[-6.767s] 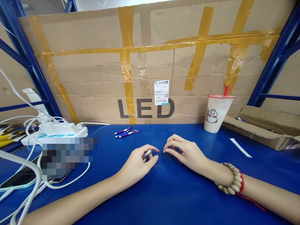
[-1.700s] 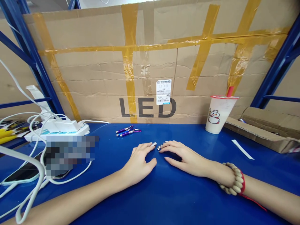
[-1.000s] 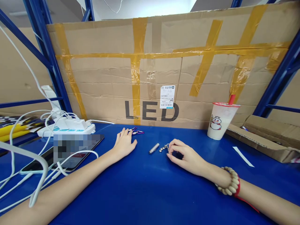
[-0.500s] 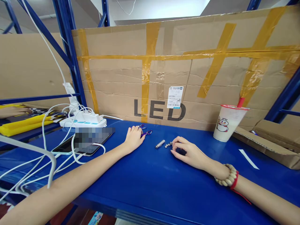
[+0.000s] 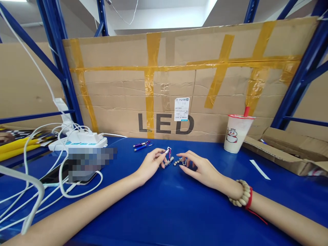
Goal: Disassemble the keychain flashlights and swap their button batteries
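Observation:
My left hand (image 5: pixel 151 164) is closed, its fingertips pinching a slim purple keychain penlight (image 5: pixel 169 154) with a silver clasp end. Just beneath lies a silver metal tube (image 5: pixel 168 162), partly behind those fingers. My right hand (image 5: pixel 200 167) hovers low over the table with thumb and fingers curved but apart. Several small round button cells (image 5: pixel 176 163) sit beside its fingertips. A small metal clasp piece (image 5: pixel 183 163) shows between that thumb and forefinger; whether they touch it is unclear. Farther back are a blue penlight (image 5: pixel 143 147) and a purple one (image 5: pixel 141 144).
On the blue table (image 5: pixel 164 208), white cables (image 5: pixel 64 194), a power strip (image 5: pixel 99 143) and a blurred-out phone or tablet (image 5: pixel 88 179) occupy the left. A drink cup (image 5: pixel 238 135), a white strip (image 5: pixel 259 169) and an open cardboard box (image 5: pixel 279 159) stand right. Taped cardboard (image 5: pixel 123 89) forms the back.
My left hand has moved right from the group of penlights, carrying a purple one to the silver tube. My right hand stays by the button cells. The camera view has shifted slightly.

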{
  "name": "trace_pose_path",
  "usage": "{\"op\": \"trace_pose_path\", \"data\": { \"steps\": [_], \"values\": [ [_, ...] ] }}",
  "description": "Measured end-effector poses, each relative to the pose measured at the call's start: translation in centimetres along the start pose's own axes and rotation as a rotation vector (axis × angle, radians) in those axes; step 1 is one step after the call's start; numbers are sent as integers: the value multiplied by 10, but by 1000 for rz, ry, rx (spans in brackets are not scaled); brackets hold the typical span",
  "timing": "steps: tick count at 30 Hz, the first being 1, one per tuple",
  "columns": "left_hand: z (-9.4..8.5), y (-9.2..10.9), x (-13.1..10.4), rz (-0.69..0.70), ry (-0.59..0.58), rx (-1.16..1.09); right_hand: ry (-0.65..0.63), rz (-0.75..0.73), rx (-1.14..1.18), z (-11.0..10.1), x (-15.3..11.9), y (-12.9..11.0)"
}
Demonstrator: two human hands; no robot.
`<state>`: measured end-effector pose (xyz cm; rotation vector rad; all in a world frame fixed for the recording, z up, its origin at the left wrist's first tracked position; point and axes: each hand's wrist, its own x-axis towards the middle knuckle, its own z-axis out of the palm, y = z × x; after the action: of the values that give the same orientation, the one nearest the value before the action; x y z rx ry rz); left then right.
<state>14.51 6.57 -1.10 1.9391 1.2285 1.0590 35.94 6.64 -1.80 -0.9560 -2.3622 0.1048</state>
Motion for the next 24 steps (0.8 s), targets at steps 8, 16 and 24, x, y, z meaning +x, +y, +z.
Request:
{"op": "trace_pose_path", "data": {
  "steps": [8,16,24],
  "values": [
    [15,12,-14,-98,-238,-593,49,91,253,5,-2,-10],
    [16,12,-15,-168,-348,-717,13,196,419,2,-1,-16],
    [13,17,-22,-138,-271,-479,-105,378,710,5,-1,-15]
  ]
}}
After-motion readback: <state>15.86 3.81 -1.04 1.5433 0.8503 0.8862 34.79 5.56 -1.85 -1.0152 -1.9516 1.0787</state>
